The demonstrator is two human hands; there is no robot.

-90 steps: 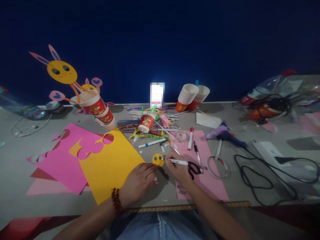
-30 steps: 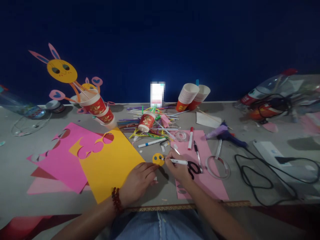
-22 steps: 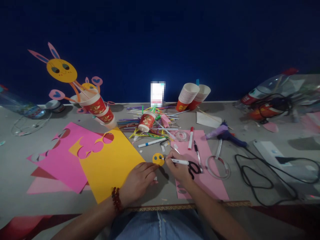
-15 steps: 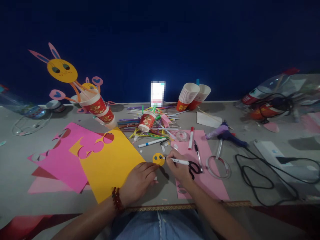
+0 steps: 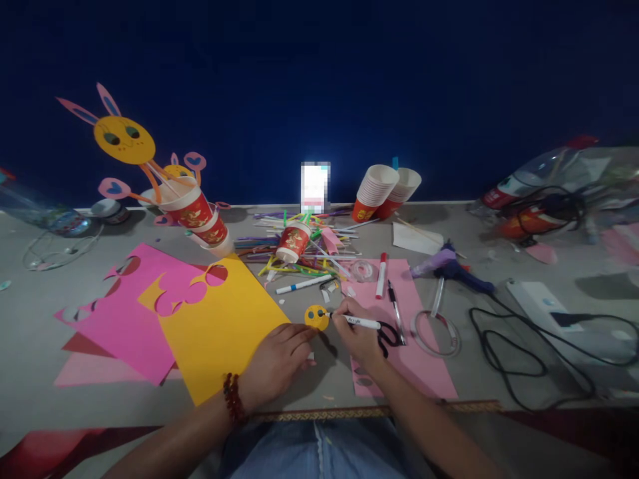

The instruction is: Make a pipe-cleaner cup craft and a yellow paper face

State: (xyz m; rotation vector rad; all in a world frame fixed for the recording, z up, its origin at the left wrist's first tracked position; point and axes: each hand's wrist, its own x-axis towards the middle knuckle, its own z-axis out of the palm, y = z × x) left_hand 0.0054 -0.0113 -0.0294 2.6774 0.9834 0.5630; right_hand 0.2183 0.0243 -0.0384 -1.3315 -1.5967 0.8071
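A small yellow paper circle with two dark eyes lies on the table in front of me. The fingertips of my left hand hold its lower edge down, and the wrist wears a dark red bead bracelet. Pinched in my right hand is a white acrylic marker, its dark tip at the circle's right eye. Under that hand, black-handled scissors are partly hidden. A yellow sheet with cut-outs reaches beneath my left hand. Pink paper lies by my right forearm.
Pipe cleaners and a red paper cup lie ahead. Bunny-decorated cups stand at left, stacked cups at back. To the right are a glue gun, tape roll, black cable and power strip.
The marker has tilted very slightly in my right hand, its tip still at the right eye. My left hand stays in place on the circle.
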